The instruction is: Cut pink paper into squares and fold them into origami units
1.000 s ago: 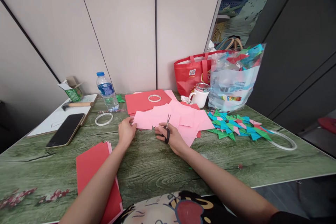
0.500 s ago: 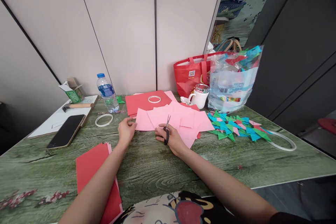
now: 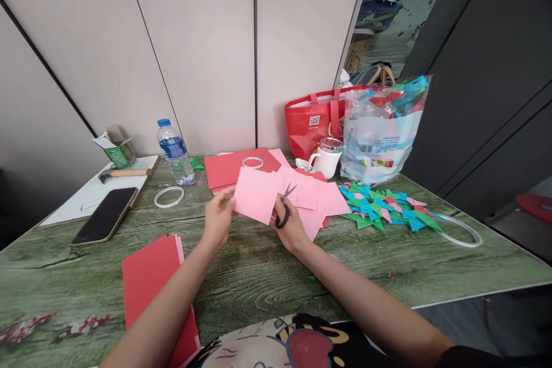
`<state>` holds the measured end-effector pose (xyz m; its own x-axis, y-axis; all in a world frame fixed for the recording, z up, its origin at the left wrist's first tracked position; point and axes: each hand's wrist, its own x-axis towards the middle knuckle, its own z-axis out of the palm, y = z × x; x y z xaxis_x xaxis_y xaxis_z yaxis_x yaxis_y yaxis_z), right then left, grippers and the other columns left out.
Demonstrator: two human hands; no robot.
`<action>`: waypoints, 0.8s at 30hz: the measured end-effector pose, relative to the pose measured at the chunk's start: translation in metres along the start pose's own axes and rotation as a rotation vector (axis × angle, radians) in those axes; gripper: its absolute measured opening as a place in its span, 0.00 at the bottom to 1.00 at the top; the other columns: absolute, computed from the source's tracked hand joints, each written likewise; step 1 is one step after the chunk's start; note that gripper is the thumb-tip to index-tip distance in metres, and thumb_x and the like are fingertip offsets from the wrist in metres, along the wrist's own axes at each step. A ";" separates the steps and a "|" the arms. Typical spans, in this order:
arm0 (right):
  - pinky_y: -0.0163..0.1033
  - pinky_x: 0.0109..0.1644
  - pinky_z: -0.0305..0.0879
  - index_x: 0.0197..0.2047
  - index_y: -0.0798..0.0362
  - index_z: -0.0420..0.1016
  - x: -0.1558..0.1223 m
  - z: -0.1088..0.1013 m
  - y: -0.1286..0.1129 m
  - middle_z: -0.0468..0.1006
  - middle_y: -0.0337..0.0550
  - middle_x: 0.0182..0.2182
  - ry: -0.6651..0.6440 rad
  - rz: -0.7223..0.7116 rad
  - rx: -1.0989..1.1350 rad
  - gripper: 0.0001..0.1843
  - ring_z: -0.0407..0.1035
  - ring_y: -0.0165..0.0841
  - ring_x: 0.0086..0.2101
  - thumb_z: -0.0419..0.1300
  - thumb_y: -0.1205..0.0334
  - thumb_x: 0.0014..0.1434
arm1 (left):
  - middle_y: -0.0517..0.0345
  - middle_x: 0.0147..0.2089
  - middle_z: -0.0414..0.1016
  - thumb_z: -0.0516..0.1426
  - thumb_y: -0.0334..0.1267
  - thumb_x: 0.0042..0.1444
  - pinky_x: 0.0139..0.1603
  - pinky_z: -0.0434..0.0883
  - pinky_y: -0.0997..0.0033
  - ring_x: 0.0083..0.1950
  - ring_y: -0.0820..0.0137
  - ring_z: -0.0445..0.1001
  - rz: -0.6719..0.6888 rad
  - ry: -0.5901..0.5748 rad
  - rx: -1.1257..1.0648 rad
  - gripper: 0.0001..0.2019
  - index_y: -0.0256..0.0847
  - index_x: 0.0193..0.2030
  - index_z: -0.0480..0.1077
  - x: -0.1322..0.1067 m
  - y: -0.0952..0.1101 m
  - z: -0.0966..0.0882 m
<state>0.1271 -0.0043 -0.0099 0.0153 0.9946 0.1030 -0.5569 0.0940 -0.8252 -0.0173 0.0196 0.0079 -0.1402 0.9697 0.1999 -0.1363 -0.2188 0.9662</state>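
Observation:
My left hand (image 3: 219, 219) pinches the left edge of a pink paper sheet (image 3: 255, 200) and holds it lifted off the table. My right hand (image 3: 291, 227) grips small black-handled scissors (image 3: 285, 207), blades slightly apart and pointing up at the sheet's right edge. Beneath lie more pink sheets (image 3: 319, 200) spread over the green wood-pattern table (image 3: 259, 276).
A red paper stack (image 3: 150, 287) lies near left. Red sheets with a tape ring (image 3: 252, 162), a water bottle (image 3: 175, 152), a phone (image 3: 103, 215), a second tape ring (image 3: 169, 196), a white mug (image 3: 325, 158), a red bag (image 3: 317, 121), a plastic bag (image 3: 382, 132) and folded coloured triangles (image 3: 386, 207) ring the work area.
My left hand has lifted one pink sheet off the pile toward me. My right hand raised the scissors beside it, and the blades have parted a little.

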 end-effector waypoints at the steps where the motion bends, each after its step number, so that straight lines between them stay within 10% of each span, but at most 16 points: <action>1: 0.37 0.36 0.68 0.39 0.51 0.66 -0.001 0.001 -0.001 0.75 0.41 0.34 -0.013 -0.027 -0.029 0.18 0.70 0.32 0.34 0.59 0.49 0.49 | 0.60 0.29 0.67 0.57 0.35 0.42 0.21 0.64 0.77 0.23 0.78 0.63 0.000 -0.055 0.038 0.16 0.36 0.41 0.71 -0.002 -0.003 0.002; 14: 0.34 0.32 0.61 0.31 0.53 0.67 -0.001 -0.004 0.002 0.72 0.37 0.26 0.126 -0.223 -0.230 0.14 0.63 0.29 0.28 0.64 0.56 0.43 | 0.59 0.30 0.69 0.54 0.36 0.47 0.24 0.67 0.74 0.21 0.77 0.65 0.104 -0.010 0.220 0.16 0.37 0.44 0.71 -0.002 -0.009 -0.001; 24: 0.34 0.30 0.61 0.36 0.54 0.68 0.000 -0.006 0.001 0.70 0.37 0.25 0.209 -0.251 -0.249 0.16 0.62 0.29 0.27 0.63 0.55 0.44 | 0.51 0.42 0.73 0.59 0.40 0.45 0.46 0.67 0.65 0.45 0.65 0.70 0.252 -0.101 0.379 0.12 0.38 0.36 0.72 -0.008 -0.001 0.003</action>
<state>0.1315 -0.0042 -0.0140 0.3082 0.9245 0.2244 -0.2965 0.3175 -0.9007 -0.0128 0.0125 0.0062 -0.0245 0.9010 0.4330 0.2603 -0.4125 0.8730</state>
